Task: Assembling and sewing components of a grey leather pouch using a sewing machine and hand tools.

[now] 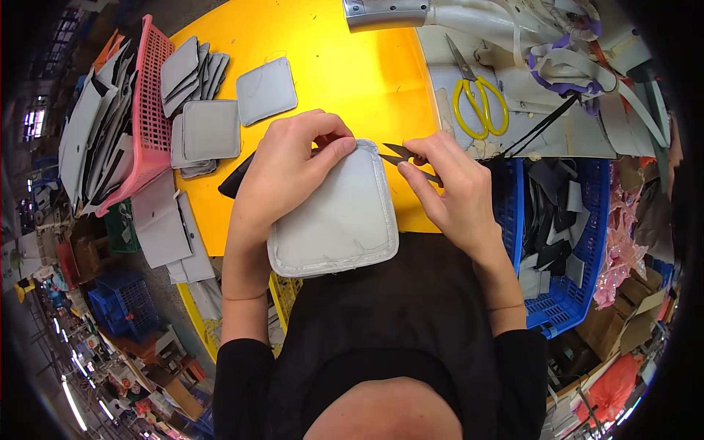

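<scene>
My left hand (282, 172) grips a grey padded square pouch (337, 216) by its upper left edge, thumb pressed on its top rim. The pouch lies flat over my lap, at the near edge of the yellow table (352, 66). My right hand (451, 187) holds small black thread snips (407, 158), their open blades pointing at the pouch's upper right corner. A dark flat piece (236, 180) peeks out under my left hand.
A stack of grey square pieces (209, 132) and one single piece (266, 90) lie on the table's left. A pink basket (150, 110) holds grey and black sheets. Yellow-handled scissors (480, 103) rest on the sewing machine bed. A blue basket (565, 227) of fabric scraps sits at my right.
</scene>
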Available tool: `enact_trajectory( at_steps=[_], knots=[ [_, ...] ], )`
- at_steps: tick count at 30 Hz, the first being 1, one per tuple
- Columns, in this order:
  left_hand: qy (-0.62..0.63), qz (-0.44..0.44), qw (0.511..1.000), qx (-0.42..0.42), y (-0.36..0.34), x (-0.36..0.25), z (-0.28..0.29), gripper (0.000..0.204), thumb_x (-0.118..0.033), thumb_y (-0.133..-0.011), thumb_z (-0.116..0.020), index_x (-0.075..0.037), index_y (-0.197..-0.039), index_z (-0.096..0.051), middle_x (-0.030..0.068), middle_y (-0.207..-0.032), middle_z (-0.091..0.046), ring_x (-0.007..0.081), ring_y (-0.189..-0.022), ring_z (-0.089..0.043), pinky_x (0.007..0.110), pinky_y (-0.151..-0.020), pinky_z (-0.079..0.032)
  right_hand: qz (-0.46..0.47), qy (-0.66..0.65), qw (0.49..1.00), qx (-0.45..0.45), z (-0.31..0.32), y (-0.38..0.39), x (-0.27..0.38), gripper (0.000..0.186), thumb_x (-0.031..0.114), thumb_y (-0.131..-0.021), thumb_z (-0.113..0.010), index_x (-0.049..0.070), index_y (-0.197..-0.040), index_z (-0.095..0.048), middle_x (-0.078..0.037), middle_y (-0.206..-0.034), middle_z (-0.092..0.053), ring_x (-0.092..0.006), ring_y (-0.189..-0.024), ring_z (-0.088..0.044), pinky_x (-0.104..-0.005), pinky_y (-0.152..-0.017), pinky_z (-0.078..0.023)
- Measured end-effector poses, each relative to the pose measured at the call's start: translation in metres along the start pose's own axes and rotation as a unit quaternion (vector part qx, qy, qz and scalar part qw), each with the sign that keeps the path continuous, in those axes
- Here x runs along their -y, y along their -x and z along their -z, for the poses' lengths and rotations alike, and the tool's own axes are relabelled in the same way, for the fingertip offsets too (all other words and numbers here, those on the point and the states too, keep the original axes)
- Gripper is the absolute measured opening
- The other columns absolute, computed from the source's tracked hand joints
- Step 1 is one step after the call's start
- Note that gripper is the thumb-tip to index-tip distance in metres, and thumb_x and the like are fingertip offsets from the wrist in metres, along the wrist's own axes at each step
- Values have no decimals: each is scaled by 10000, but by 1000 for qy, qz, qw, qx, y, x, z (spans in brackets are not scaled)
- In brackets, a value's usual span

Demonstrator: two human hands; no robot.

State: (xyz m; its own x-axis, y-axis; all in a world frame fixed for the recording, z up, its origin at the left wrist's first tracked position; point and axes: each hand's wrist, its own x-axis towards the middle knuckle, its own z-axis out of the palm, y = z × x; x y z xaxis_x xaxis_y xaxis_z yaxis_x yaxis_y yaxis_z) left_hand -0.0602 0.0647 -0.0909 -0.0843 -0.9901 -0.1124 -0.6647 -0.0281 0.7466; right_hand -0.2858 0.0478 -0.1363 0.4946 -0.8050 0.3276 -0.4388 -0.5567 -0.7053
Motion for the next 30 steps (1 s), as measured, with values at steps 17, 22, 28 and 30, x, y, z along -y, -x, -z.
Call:
enact_trajectory(
  at_steps=[17, 22, 28, 30],
  knots=[
    [-44, -21, 999, -6, 11, -12, -15, 146, -86, -881, -664, 55, -893, -700, 110, -835, -683, 223, -673, -588, 306, -660, -478, 30, -69, 994, -75, -21, -7, -5, 217, 8, -850, -700, -3, -1060, -647, -74, -920, -632, -165, -727, -581, -247, -607, -440],
    [-15, -18, 999, 28, 12, -10, -16, 164, -107, -881, -656, 49, -887, -704, 117, -851, -690, 255, -690, -607, 335, -684, -489, -16, -124, 991, -47, -9, -8, -8, 215, -8, -840, -696, -7, -1050, -651, -74, -922, -632, -163, -735, -575, -231, -618, -426],
    [-21, -9, 999, 23, 13, -10, -14, 163, -104, -883, -651, 50, -890, -706, 122, -851, -690, 250, -692, -607, 332, -685, -488, -24, -73, 997, 1, 7, 7, -6, 206, -6, -835, -699, -8, -1037, -657, -76, -919, -631, -169, -741, -583, -241, -627, -438],
    [-22, -5, 999, 25, 13, -10, -15, 164, -104, -883, -650, 50, -890, -705, 122, -852, -690, 249, -693, -608, 331, -686, -488, -18, -56, 998, 9, 9, 13, -2, 204, -3, -835, -701, -8, -1034, -659, -77, -918, -631, -172, -742, -587, -246, -629, -444]
  ],
)
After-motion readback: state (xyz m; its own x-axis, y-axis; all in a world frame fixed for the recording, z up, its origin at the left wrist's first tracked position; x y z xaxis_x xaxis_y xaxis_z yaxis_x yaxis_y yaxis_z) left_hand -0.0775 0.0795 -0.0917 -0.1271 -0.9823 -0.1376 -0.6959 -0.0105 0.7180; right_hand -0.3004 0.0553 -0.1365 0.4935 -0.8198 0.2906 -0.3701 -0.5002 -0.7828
